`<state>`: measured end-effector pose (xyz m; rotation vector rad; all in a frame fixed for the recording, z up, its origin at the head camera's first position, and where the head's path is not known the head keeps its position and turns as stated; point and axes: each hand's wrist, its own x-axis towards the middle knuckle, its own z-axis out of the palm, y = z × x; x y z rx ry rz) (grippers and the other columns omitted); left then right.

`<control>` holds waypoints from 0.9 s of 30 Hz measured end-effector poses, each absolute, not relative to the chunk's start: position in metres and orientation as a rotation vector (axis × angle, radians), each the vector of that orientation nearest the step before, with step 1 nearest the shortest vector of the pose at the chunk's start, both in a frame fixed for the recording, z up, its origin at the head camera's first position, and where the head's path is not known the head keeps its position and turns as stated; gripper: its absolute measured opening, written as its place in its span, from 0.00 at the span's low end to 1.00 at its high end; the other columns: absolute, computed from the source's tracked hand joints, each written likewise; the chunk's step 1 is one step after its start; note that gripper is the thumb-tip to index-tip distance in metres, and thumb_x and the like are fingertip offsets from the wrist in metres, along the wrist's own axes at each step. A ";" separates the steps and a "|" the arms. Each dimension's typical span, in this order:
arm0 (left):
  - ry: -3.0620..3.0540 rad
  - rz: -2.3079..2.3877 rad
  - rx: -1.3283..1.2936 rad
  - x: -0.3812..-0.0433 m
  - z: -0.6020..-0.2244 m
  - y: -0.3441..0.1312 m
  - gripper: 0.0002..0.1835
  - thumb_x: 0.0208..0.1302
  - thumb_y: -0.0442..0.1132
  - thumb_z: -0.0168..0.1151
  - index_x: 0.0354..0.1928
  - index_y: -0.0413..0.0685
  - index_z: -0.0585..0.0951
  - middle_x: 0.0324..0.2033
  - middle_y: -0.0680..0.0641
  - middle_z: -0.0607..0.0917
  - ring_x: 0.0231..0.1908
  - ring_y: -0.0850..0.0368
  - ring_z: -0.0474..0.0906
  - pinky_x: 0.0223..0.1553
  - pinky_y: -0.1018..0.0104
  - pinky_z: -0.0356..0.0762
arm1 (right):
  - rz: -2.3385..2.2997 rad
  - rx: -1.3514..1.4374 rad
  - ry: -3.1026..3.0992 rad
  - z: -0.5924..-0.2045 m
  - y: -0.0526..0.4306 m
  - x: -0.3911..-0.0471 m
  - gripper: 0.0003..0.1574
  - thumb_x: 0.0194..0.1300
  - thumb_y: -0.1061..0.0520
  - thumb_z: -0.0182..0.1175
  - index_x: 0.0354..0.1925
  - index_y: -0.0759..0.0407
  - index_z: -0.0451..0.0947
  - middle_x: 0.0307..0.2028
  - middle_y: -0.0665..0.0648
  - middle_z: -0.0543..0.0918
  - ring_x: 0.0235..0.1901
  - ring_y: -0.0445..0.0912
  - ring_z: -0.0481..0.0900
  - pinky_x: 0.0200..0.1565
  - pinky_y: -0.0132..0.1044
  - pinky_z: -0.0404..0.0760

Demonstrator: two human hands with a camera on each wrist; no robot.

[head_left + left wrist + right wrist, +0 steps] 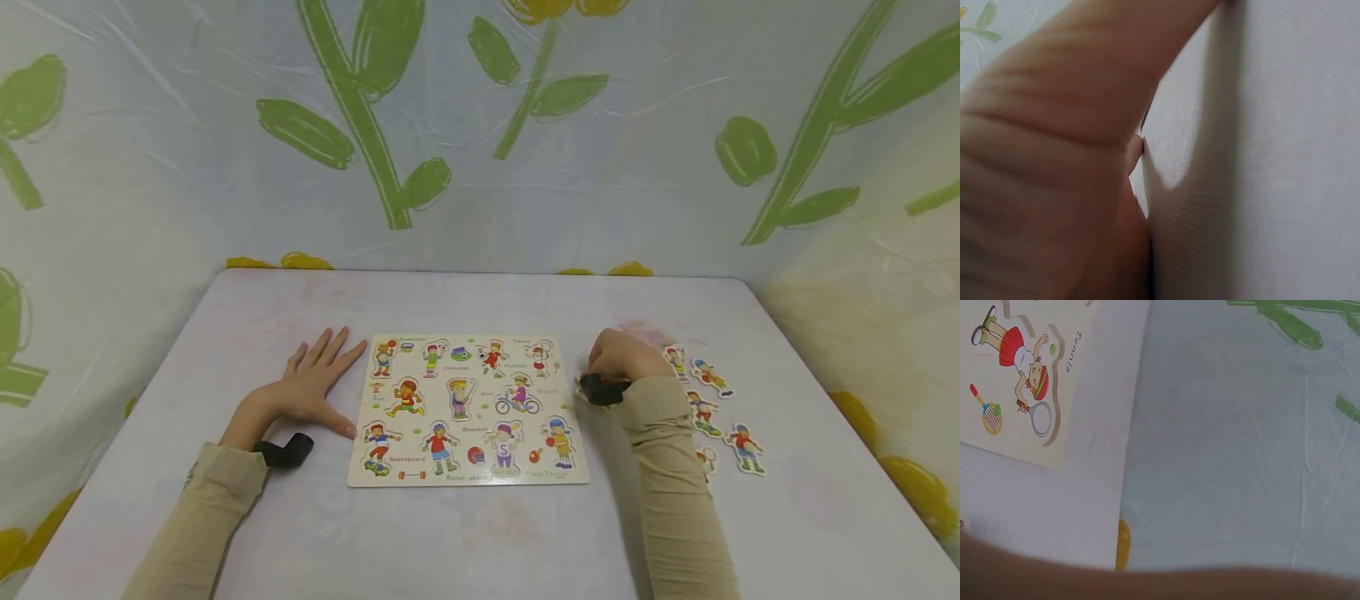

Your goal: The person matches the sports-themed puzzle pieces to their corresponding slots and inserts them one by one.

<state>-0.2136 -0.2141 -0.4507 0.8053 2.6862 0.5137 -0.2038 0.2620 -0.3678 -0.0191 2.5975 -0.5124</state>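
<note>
Lying lengthwise left-to-right, the puzzle board (437, 404) faces up.

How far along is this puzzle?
Done: the puzzle board lies flat; whether anything is fitted, I can't tell. In hand: the right hand is curled beside it, its grip hidden. Remaining: the tennis slot looks empty, and several loose pieces lie to the right, apparently unplaced.

The pale surface (480, 533), faintly blotched pink, has rounded far corners. A wooden sports-figure puzzle board (437, 396) lies flat around its middle, well apart from the far edge. Loose sports-figure pieces (746, 450) are scattered towards the right edge. The left hand (315, 392) rests, fingers spread, between the board and the left edge.
</note>
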 end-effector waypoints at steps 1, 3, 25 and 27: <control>2.686 0.517 0.807 -0.213 -0.451 -0.214 0.74 0.36 0.73 0.75 0.79 0.48 0.46 0.77 0.36 0.33 0.74 0.36 0.22 0.67 0.33 0.21 | -0.529 -0.008 2.599 -0.367 0.262 -0.204 0.08 0.59 0.61 0.64 0.26 0.64 0.85 0.19 0.49 0.78 0.21 0.42 0.73 0.27 0.31 0.71; 2.686 0.523 0.811 -0.214 -0.451 -0.214 0.74 0.36 0.73 0.75 0.79 0.48 0.46 0.77 0.36 0.33 0.74 0.36 0.22 0.67 0.33 0.21 | -0.575 0.014 2.605 -0.366 0.260 -0.203 0.08 0.58 0.61 0.65 0.26 0.65 0.84 0.19 0.50 0.79 0.21 0.42 0.74 0.26 0.32 0.72; 2.686 0.515 0.809 -0.217 -0.454 -0.214 0.75 0.34 0.75 0.73 0.80 0.50 0.45 0.77 0.37 0.32 0.74 0.36 0.21 0.67 0.33 0.21 | -0.917 -0.030 2.828 -0.368 0.245 -0.205 0.04 0.54 0.63 0.68 0.27 0.64 0.81 0.23 0.56 0.80 0.25 0.48 0.75 0.29 0.38 0.75; 2.691 0.527 0.822 -0.217 -0.455 -0.214 0.75 0.34 0.75 0.73 0.80 0.51 0.45 0.77 0.37 0.33 0.74 0.36 0.21 0.67 0.33 0.21 | -0.936 -0.048 2.845 -0.368 0.243 -0.205 0.04 0.53 0.64 0.67 0.27 0.63 0.81 0.23 0.56 0.80 0.24 0.48 0.75 0.28 0.39 0.74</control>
